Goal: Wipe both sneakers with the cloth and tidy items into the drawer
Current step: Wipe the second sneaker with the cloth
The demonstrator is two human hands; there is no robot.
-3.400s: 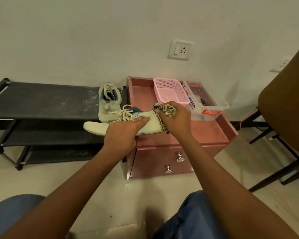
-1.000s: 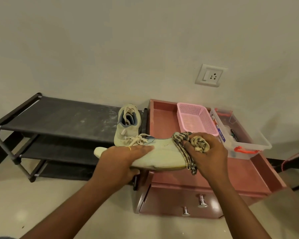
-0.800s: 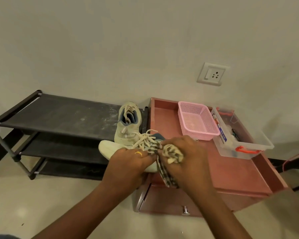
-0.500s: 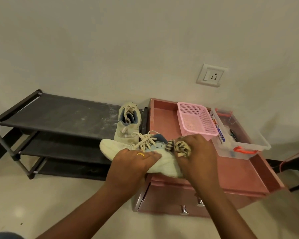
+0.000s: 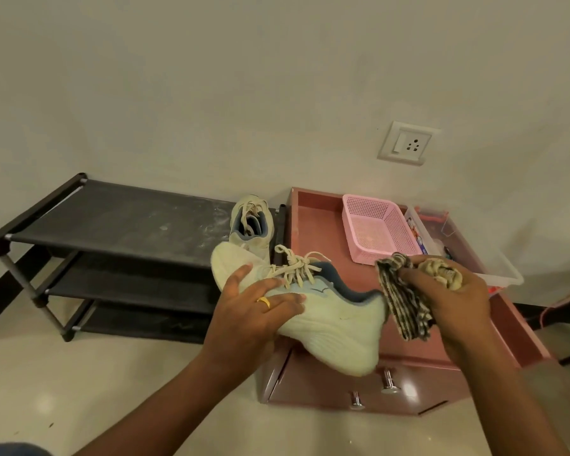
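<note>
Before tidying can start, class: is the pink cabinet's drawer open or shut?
Shut: the drawer front sits flush in the cabinet, two knobs showing.

A pale yellow-green sneaker with cream laces and a blue-grey collar is held off the surface, lying on its side with the toe to the left and the heel to the right, above the front of the pink drawer unit. A striped, bunched cloth hangs just beside its heel. The second sneaker sits upright on the shelf behind, its opening facing up.
</note>
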